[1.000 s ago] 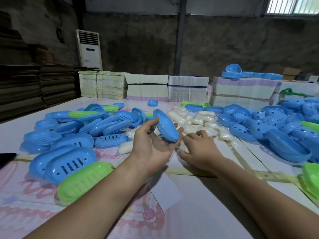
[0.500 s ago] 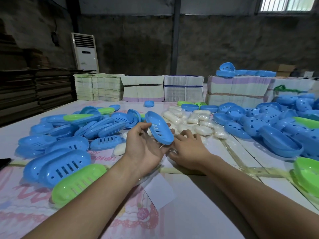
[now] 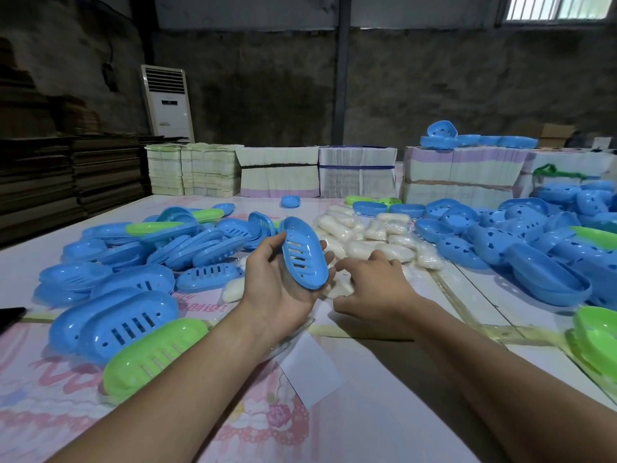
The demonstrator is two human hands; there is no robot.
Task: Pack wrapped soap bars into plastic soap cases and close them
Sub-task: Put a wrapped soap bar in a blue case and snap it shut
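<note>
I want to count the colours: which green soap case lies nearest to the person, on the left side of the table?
The green slotted case, leaning against two blue slotted ones at the near left; other green pieces lie farther back or right.

Dim interior; daylight enters through the barred window (image 3: 556, 6) at top right, which is blown out white. Back wall (image 3: 434, 91) is dark and murky. The table (image 3: 384, 412) reads pale and evenly lit, with soft shadows under both forearms. Faint sheen on the blue plastic cases (image 3: 547, 275). Wide-angle bending towards the edges. Focus is fairly sharp throughout, no motion blur.
</note>
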